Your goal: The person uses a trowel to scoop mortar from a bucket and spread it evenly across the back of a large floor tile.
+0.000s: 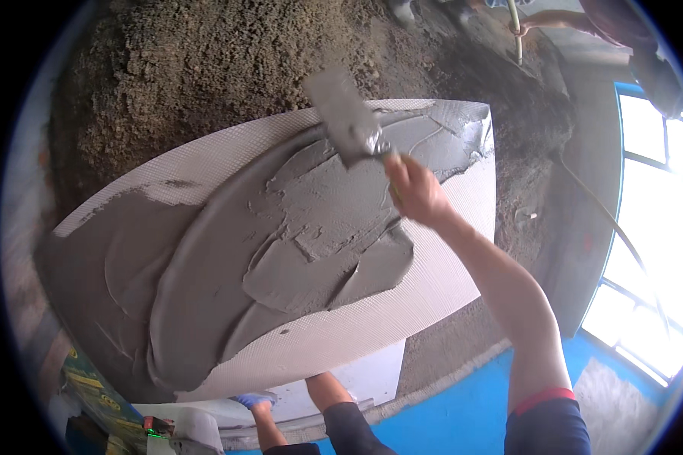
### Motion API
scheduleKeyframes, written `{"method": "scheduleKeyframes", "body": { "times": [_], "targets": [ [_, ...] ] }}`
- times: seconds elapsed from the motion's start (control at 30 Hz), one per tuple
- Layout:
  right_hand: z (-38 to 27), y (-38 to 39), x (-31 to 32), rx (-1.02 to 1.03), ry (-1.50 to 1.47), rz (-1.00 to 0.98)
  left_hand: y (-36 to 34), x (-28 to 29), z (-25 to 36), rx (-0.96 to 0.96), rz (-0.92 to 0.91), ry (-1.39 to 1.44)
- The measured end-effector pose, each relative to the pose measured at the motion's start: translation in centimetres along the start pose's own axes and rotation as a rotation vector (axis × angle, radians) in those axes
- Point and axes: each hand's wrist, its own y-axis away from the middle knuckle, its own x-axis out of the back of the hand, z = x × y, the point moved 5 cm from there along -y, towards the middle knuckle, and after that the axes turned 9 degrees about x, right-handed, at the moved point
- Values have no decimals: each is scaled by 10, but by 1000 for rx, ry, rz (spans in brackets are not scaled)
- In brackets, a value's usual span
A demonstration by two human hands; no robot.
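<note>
Head view: right hand (420,191) clenched round flat grey metal trowel (343,110) above far edge of large pale grid-textured slab (432,273), mostly under wet grey mortar (212,280). Left hand hidden, can't tell its fingers. Tilted trowel could gouge mortar; uneven thickness could trap air.

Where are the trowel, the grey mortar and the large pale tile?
Trowel (338,106): head view, on its flat blade.
Grey mortar (239,243): head view, on the spread layer's middle.
Large pale tile (440,274): head view, on its bare ridged surface.

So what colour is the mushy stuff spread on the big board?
The mushy stuff is grey, darker toward the left; the head view shows it best.
</note>
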Motion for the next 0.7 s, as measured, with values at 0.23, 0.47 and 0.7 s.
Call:
{"method": "scheduleKeyframes", "body": {
  "times": [0.23,0.47,0.7],
  "targets": [
    [35,-25,13,28,503,-110,0,9,12,-35,14,55],
    [127,-78,151,-317,-116,652,-21,2,-4,-18,-43,161],
    [140,-24,28,-257,-771,454,-6,54,20,-186,81,170]
  ]
}}
